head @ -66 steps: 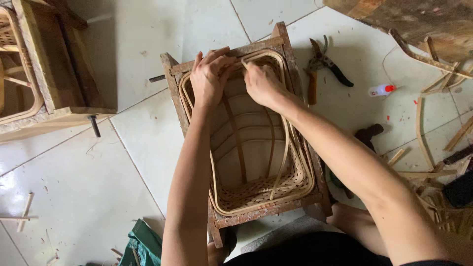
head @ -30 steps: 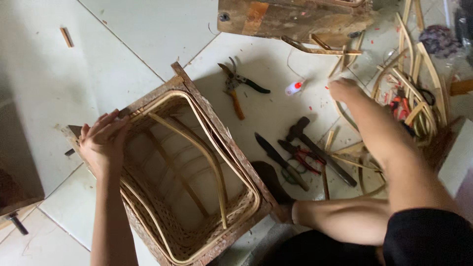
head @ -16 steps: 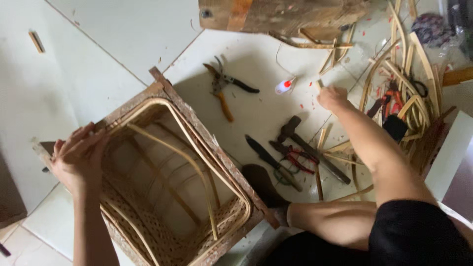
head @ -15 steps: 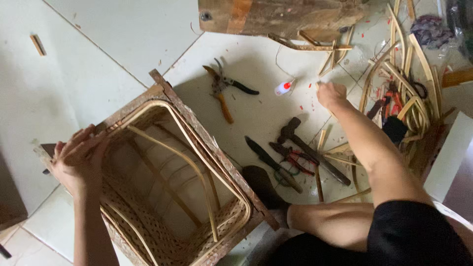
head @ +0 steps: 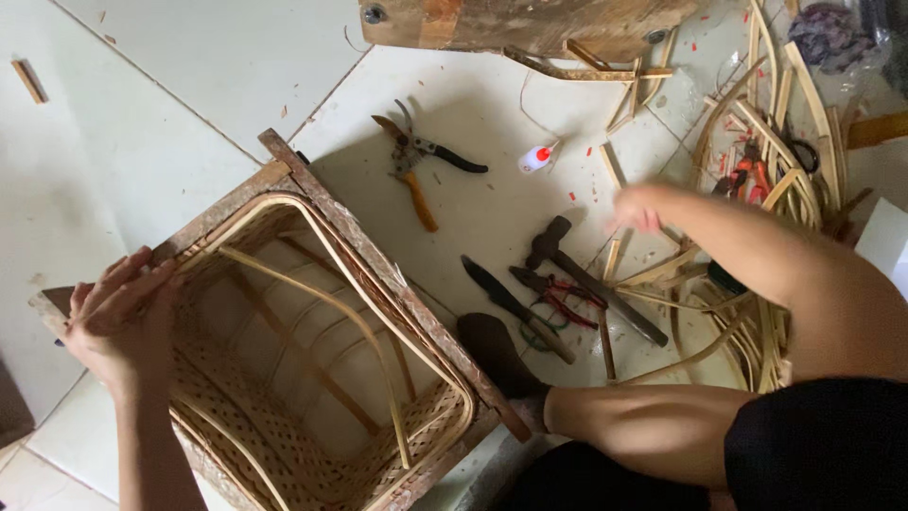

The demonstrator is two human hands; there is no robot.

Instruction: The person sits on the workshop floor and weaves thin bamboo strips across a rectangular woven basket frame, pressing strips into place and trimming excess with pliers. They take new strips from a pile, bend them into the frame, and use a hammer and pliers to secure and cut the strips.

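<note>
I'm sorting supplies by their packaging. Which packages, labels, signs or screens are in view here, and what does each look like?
Small tube: on the floor tiles right of the pliers; white body, red cap.
Clear plastic bag: top right corner, crumpled, dark cloth inside.
No signs or screens in view.

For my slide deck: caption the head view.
Left hand grips a rattan-woven wooden frame; right hand hovers above hammer and cane strips.

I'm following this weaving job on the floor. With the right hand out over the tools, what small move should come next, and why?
Probably lower the right hand onto the hammer just below it. That hand is empty and blurred above the tools, while the left hand grips the rim of the wicker frame.
</note>
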